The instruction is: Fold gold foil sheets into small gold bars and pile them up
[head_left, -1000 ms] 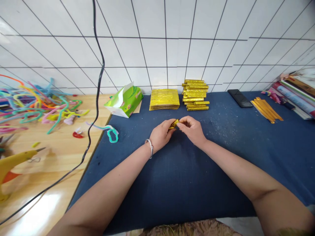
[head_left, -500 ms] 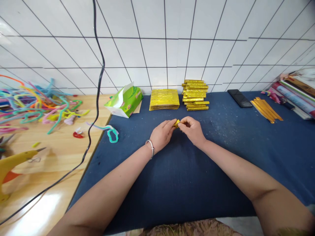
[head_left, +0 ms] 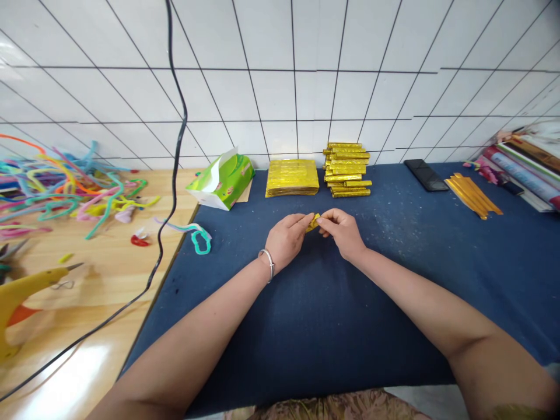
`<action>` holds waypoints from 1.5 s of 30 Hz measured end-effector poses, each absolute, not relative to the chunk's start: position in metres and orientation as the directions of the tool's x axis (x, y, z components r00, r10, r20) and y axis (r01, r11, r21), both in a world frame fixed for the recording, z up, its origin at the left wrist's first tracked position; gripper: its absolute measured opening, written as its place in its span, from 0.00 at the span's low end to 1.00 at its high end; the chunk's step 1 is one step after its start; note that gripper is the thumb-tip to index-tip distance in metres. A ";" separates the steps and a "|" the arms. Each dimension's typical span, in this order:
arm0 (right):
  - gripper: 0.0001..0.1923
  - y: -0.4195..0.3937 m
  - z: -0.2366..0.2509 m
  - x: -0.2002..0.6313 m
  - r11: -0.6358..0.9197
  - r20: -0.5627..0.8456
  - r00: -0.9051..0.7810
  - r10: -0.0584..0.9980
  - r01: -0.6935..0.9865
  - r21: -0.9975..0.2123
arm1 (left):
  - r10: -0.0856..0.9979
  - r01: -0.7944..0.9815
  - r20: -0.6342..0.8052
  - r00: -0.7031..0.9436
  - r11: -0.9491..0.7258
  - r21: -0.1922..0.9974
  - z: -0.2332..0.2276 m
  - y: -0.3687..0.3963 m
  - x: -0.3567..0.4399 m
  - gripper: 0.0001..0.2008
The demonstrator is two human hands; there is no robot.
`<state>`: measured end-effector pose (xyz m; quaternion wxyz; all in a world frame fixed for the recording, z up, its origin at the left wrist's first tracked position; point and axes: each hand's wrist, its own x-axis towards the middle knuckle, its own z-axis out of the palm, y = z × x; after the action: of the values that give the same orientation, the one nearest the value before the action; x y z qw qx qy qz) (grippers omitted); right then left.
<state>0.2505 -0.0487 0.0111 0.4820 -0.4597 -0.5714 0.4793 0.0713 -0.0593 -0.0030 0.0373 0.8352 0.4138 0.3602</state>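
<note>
My left hand [head_left: 286,239] and my right hand [head_left: 342,231] meet over the middle of a dark blue cloth [head_left: 324,315]. Both pinch one small folded piece of gold foil paper [head_left: 313,221] between their fingertips; most of it is hidden by the fingers. A silver bangle sits on my left wrist. Behind the hands lies a flat stack of gold foil sheets [head_left: 292,176]. To its right stands a pile of folded gold foil bars [head_left: 347,169].
A green tissue pack [head_left: 221,178] lies at the cloth's back left. Coloured pipe cleaners [head_left: 65,186] cover the wooden table [head_left: 87,303] on the left, with a yellow glue gun [head_left: 21,291] and a hanging black cable [head_left: 175,146]. A black phone [head_left: 426,174], gold strips [head_left: 472,195] and books [head_left: 525,169] lie right.
My fingers have shifted slightly on the gold foil piece, turning it between both hands. Arms and everything on the table stay in place.
</note>
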 end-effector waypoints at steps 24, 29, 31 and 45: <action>0.14 -0.045 0.009 0.252 0.061 0.058 -0.220 0.974 0.004 -0.998 | 0.730 0.622 0.567 0.382 -0.656 0.427 0.001 -0.061 0.076 0.13; 0.11 -0.043 0.009 0.253 0.032 0.036 -0.210 0.977 -0.021 -0.999 | 0.725 0.625 0.569 0.389 -0.661 0.415 0.000 -0.061 0.075 0.12; 0.10 -0.043 0.009 0.253 0.010 0.020 -0.210 0.978 -0.050 -0.999 | 0.716 0.621 0.575 0.396 -0.670 0.407 0.000 -0.060 0.075 0.12; 0.08 -0.044 0.005 0.251 -0.005 0.005 -0.144 0.990 -0.064 -0.998 | 0.747 0.596 0.560 0.358 -0.644 0.479 0.001 -0.059 0.073 0.11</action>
<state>0.2512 -0.0444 0.0045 0.4784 -0.4461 -0.5184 0.5508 0.0734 -0.0589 0.0013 0.0967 0.8183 0.4105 0.3905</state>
